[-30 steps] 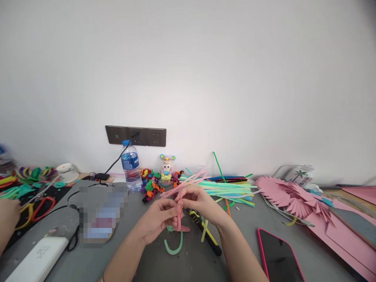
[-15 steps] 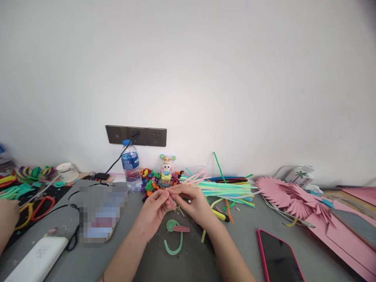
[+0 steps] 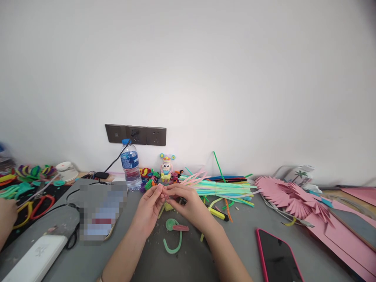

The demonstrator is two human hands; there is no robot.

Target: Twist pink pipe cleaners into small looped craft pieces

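My left hand (image 3: 149, 209) and my right hand (image 3: 189, 203) meet above the middle of the grey table, fingertips pinched together. Between them is a short pink pipe cleaner (image 3: 167, 198), mostly covered by the fingers. Below the hands lies a green pipe cleaner (image 3: 176, 246) with a coiled disc at one end and a curved tail. A folded pink pipe cleaner piece (image 3: 181, 228) rests across it beside the coil. Just behind my hands stands a small figure (image 3: 166, 168) with big eyes and round ears. A yellow block (image 3: 168, 206) shows partly beneath the fingers.
Bundled pipe cleaners (image 3: 223, 188) lie behind my right hand, near a yellow-black cutter (image 3: 219, 214). A water bottle (image 3: 131, 166) stands back left. A pink-edged phone (image 3: 279, 256) and folded pink paper (image 3: 293, 199) lie right. Another person's hand (image 3: 7, 219) is left, near scissors (image 3: 42, 207).
Both hands have shifted slightly left and the fingers have closed further over the pink pipe cleaner, hiding more of it. The things on the table stay where they were.
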